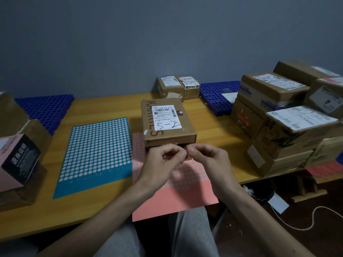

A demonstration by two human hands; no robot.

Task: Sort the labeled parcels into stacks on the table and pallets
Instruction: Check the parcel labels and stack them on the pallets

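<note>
Both hands hover over the near edge of the surface, just at 6 o'clock of the labeled parcel (168,120). The left hand (163,157) and the right hand (208,156) are drawn in narrow, fingers curled, thumb and forefinger tips meeting each other in the middle. I cannot tell whether a small bit is pinched between them (the spot is too tiny and shadowed).

The labeled parcel, a flat brown box, lies in the middle of the wooden surface (213,127). Its white label faces up with "5-2" handwritten on it. Its near end rests on the pink sticker sheet (174,193), which runs toward 6 o'clock and overhangs the surface edge.

At 9 o'clock of the parcel lies a teal sticker sheet (96,151), covered in pale dots. Further toward 9 o'clock stand brown boxes with a pink and black box (17,161) tilted against them.

At 10 o'clock sits a blue pallet (46,108), and at 2 o'clock a second blue pallet (215,95). At 12 o'clock two small parcels (178,88) stand touching, side by side by the wall. At 3 o'clock a stack of parcels (278,117) rises several boxes high.
</note>
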